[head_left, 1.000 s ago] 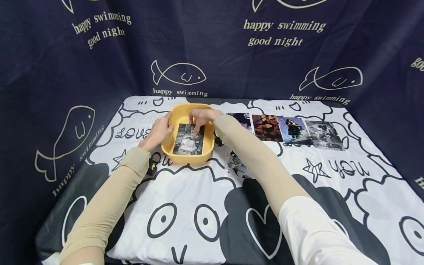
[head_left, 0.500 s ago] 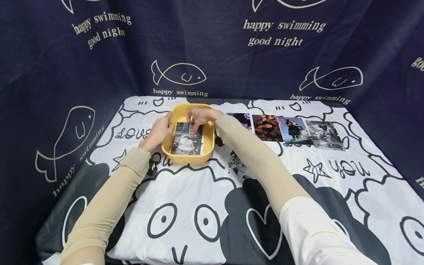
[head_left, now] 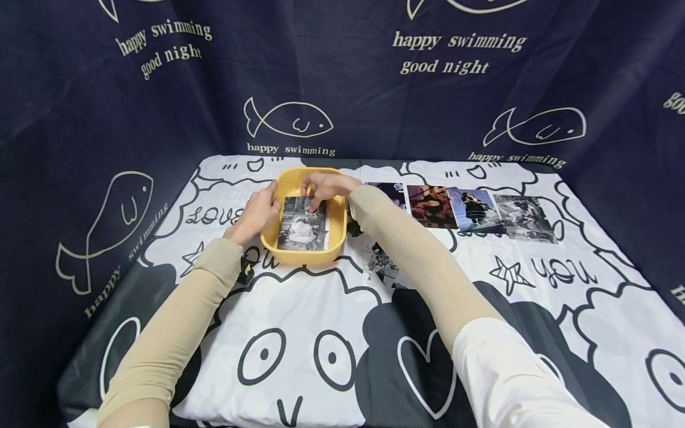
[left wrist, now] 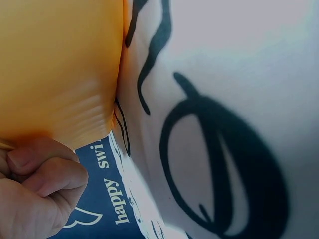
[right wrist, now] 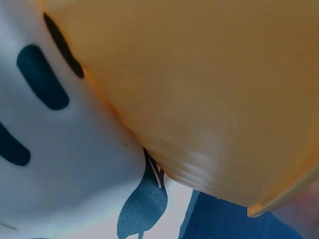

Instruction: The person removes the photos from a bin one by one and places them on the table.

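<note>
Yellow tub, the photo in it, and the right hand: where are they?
Tub (head_left: 301, 257), head view, near rim.
Photo (head_left: 301, 230), head view, middle of the print.
Right hand (head_left: 326, 185), head view, back of the hand.

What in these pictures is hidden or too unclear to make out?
- Head view: the black-and-white photo in the yellow plastic tub is too small to read; the right hand covers its top edge.
- Head view: the right forearm hides part of a loose print.
- Wrist views: the tub wall blocks the photo.
</note>
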{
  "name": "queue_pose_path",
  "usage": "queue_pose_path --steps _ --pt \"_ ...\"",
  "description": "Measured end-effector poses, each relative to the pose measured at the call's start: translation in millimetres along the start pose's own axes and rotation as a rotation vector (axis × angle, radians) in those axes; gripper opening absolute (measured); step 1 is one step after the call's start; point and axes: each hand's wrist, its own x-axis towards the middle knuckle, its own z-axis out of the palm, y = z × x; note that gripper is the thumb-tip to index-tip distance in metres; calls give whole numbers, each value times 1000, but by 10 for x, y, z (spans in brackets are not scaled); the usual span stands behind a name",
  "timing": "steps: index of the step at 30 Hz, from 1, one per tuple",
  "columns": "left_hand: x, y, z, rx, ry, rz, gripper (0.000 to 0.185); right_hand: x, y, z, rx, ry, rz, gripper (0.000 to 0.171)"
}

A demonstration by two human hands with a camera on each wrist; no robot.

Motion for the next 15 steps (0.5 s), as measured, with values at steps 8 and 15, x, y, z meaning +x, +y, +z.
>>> queue_pose_path --steps 8,15 --pt "-7 0 11 6 10 20 63 -21 2 4 31 -27 32 41" --pt "3 -5 8 -26 4 5 66 -24 -4 9 68 -45 63 39"
